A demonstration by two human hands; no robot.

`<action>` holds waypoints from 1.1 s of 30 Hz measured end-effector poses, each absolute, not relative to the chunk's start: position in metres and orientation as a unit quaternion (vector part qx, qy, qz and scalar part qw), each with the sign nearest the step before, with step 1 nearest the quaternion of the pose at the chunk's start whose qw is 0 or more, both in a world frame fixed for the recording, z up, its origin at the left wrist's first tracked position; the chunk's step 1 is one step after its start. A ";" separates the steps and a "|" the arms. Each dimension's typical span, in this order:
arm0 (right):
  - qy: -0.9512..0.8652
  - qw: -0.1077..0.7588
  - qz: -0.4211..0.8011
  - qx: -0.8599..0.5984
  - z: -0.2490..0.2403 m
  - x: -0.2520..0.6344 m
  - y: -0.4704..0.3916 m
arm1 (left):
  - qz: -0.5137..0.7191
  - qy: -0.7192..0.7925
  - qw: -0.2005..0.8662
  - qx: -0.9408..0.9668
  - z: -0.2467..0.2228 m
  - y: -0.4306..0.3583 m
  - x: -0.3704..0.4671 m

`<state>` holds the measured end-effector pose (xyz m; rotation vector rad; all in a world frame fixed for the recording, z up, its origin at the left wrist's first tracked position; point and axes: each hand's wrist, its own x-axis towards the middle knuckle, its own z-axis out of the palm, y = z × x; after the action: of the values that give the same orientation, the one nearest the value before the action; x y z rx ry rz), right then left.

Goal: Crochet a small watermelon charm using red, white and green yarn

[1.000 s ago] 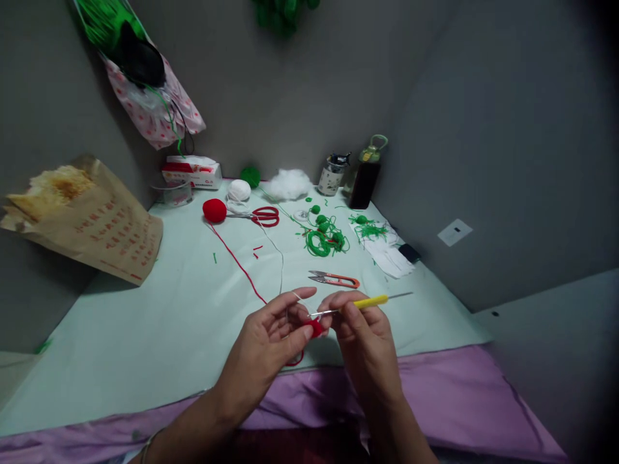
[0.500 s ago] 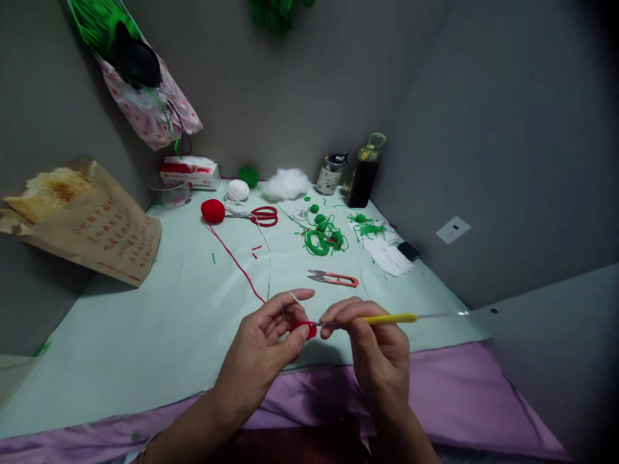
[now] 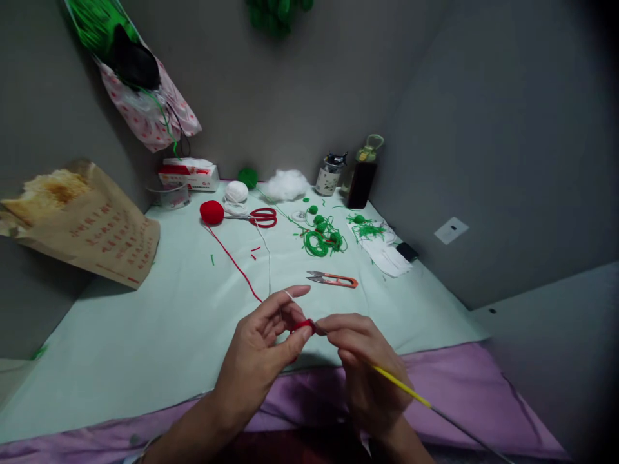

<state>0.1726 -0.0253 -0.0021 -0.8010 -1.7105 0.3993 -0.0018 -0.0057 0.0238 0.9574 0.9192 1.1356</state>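
Note:
My left hand (image 3: pixel 271 338) pinches a small red crochet piece (image 3: pixel 304 326) between thumb and fingers, with a white yarn strand looped over the raised index finger. My right hand (image 3: pixel 370 361) is closed around a crochet hook with a yellow handle (image 3: pixel 401 385). The hook's tip is at the red piece, partly covered by my fingers, and its rear end slants down to the right. A red yarn strand (image 3: pixel 236 264) runs from the red yarn ball (image 3: pixel 211 212) to my left hand. The white yarn ball (image 3: pixel 236 191) lies behind it.
Beyond my hands lie orange thread snips (image 3: pixel 333 280), red-handled scissors (image 3: pixel 262 218) and green crocheted pieces (image 3: pixel 322 241). White stuffing (image 3: pixel 287 185), a pen jar (image 3: pixel 329 175) and a dark bottle (image 3: pixel 363 177) stand at the back. A paper bag with bread (image 3: pixel 106 225) is on the left.
My right hand has turned, so the hook's rear end has swung from nearly level to slanting down right. The left hand keeps its pinch on the red piece, almost in place.

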 end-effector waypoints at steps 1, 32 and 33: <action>-0.727 0.572 0.169 -0.341 -0.004 0.172 -0.025 | 0.498 0.402 0.643 0.421 0.024 -0.006 -0.002; -0.503 0.630 0.440 -0.397 -0.017 0.159 -0.006 | 0.487 0.389 0.672 0.401 0.018 0.001 0.000; -0.507 0.632 0.433 -0.396 -0.017 0.160 -0.006 | 0.488 0.393 0.665 0.407 0.019 0.001 -0.001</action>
<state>0.1597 -0.0064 -0.0168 -0.9059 -1.1606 0.9901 -0.0007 0.0011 0.0187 0.9184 0.8880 1.1023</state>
